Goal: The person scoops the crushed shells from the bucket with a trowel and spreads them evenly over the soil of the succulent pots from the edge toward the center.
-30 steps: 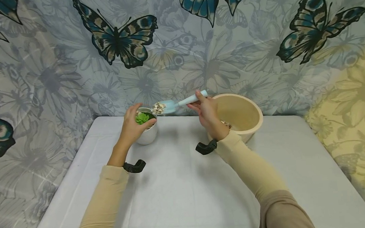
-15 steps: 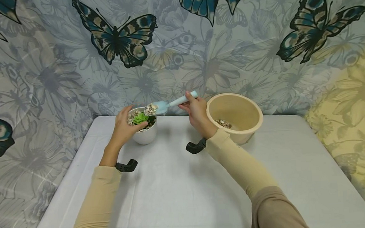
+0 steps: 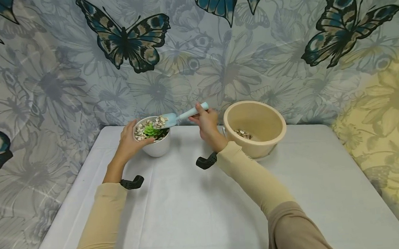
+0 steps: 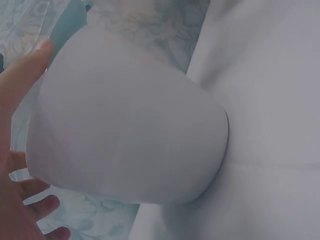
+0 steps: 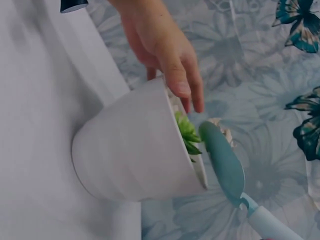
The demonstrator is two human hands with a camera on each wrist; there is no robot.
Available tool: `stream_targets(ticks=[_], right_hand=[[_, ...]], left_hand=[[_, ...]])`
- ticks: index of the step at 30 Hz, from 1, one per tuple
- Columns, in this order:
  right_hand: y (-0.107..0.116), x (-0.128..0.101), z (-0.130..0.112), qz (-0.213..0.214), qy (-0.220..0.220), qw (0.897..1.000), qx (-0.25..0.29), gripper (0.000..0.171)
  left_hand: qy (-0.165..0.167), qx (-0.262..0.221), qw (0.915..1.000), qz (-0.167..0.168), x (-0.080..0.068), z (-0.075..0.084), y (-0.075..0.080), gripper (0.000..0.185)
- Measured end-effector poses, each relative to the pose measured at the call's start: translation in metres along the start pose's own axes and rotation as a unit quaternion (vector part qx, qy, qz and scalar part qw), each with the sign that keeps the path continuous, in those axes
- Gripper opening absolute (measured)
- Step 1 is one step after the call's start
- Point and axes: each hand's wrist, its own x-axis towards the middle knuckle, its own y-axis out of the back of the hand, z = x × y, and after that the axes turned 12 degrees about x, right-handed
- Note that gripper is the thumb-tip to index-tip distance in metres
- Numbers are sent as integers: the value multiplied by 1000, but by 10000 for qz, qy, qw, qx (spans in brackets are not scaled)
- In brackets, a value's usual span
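Observation:
A white flowerpot (image 3: 157, 148) stands on the table toward the back left. A green succulent (image 3: 150, 131) grows in it among pale pebbles and dark soil. My left hand (image 3: 128, 142) grips the pot's rim from the left, thumb on the near side and fingers on the far side. In my right hand (image 3: 207, 124) is the handle of a light blue hand trowel (image 3: 169, 120). Its blade carries pebbles (image 3: 159, 122) and lies over the pot's right side. In the right wrist view the trowel blade (image 5: 225, 162) tilts beside the succulent (image 5: 187, 132).
To the right of my right hand stands a large beige tub (image 3: 272, 135), with a small heap of pebbles (image 3: 243, 134) at its bottom. A white cloth covers the table (image 3: 184, 205). Directly behind rises a butterfly-print backdrop (image 3: 230, 69).
My right hand has moved left, bringing the loaded trowel from beside the pot to over it. My left hand has shifted left along the rim, so more of the pot's top shows.

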Motion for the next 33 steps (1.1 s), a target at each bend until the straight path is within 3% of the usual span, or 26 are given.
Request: stream_targets(ticks=[6, 11, 18, 26, 33], right_hand=[[-4, 0, 5, 67, -165, 9997, -142, 26], [-6, 0, 7, 89, -198, 9996, -177, 22], [-5, 3, 13, 96, -102, 9994, -320, 28], [-6, 2, 18, -47, 113, 9969, -777, 38], [-10, 3, 20, -87, 389, 9927, -1140, 34]], left_hand=[[272, -115, 9987, -412, 2, -8, 1, 117], [248, -235, 9975, -621, 2, -11, 1, 118], [233, -271, 9973, -643, -1, -8, -3, 118], [390, -75, 9984, -413, -10, -3, -7, 123], [237, 55, 9973, -693, -9, -6, 1, 117]])
